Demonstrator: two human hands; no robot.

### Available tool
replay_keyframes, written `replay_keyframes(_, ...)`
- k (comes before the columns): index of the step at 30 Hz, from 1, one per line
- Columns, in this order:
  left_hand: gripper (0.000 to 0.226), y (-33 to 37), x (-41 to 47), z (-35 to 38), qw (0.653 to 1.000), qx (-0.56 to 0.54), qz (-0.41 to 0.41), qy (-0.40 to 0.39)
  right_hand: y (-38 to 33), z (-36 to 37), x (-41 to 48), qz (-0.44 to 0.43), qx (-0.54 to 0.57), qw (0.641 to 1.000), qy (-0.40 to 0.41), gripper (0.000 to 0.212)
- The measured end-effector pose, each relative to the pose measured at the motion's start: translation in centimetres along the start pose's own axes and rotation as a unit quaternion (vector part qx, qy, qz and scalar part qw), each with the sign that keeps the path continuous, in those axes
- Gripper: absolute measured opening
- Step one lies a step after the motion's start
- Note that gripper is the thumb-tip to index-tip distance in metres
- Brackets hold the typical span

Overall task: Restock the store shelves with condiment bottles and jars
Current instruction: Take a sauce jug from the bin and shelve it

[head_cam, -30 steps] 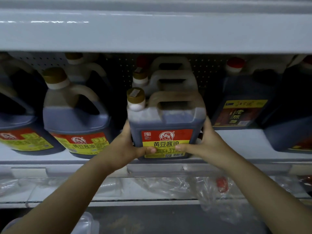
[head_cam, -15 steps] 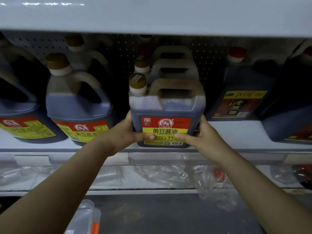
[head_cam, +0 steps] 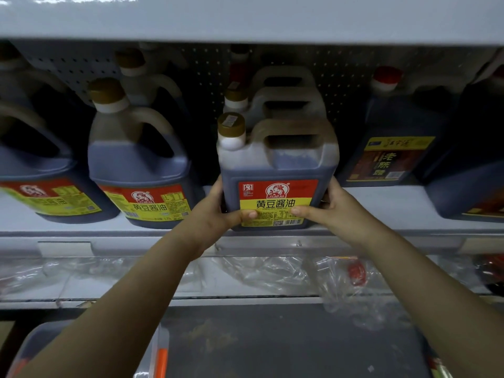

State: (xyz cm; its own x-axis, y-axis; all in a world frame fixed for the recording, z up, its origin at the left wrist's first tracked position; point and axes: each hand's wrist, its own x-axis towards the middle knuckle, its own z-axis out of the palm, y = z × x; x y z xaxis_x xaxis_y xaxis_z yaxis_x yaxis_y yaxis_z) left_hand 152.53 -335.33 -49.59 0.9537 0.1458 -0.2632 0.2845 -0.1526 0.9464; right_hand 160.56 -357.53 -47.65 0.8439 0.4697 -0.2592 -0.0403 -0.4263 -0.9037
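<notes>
Fingers (head_cam: 244, 214) of left hand (head_cam: 211, 216) curled round soy sauce jug (head_cam: 278, 167), thumb on label; jug upright on shelf (head_cam: 395, 203) front edge, unmoved since last second; right hand (head_cam: 341, 211) grips likewise. I reckon it's seated, release next

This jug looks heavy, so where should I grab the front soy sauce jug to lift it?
Probably the loop handle on top of the soy sauce jug, reached from the front: its opening faces you, and the upper shelf leaves little room above.
</notes>
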Motion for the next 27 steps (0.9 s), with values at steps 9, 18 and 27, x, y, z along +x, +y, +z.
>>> replay_keyframes(9,0.067,2.3,-2.5,1.0,0.989,0.138,-0.028,0.051,-0.9,1.7,-3.5,0.048,0.055,0.995,0.061,0.097)
replay_keyframes(18,0.078,14.1,-20.0,2.6,0.987,-0.039,-0.042,0.151,-9.9,-2.3,-19.8,0.029,0.260,0.955,0.139,0.031)
replay_keyframes(27,0.050,19.5,-36.2,1.3,0.955,-0.152,0.029,0.254,-22.6,-2.5,-33.7,-0.065,0.324,0.944,-0.012,0.047)
